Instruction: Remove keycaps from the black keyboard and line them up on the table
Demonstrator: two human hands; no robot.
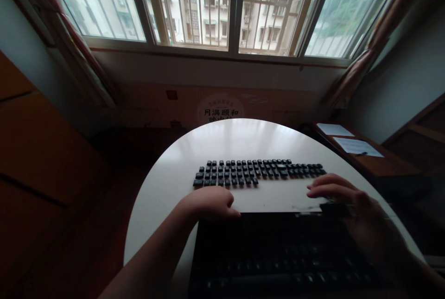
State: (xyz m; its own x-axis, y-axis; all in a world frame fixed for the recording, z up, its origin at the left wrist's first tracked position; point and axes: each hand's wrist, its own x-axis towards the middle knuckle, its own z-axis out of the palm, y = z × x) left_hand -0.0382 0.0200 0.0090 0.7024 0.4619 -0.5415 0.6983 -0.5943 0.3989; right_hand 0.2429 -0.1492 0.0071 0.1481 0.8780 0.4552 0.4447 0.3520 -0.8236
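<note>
A black keyboard lies at the near side of the round white table; several keys show along its lower part, and the rest is too dark to make out. My left hand is closed at its far left corner, thumb along the far edge, fingers curled out of sight. Over the far right part is my right hand, smeared by motion, two fingers reaching left. Under them is a dark, blurred tool with thin wire-like ends, apparently a keycap puller. Loose black keycaps stand in rows beyond the keyboard.
Right of the table, a brown wooden surface carries papers and a pen. A printed carton stands behind the table, below a barred window. An orange-brown cabinet is at the left.
</note>
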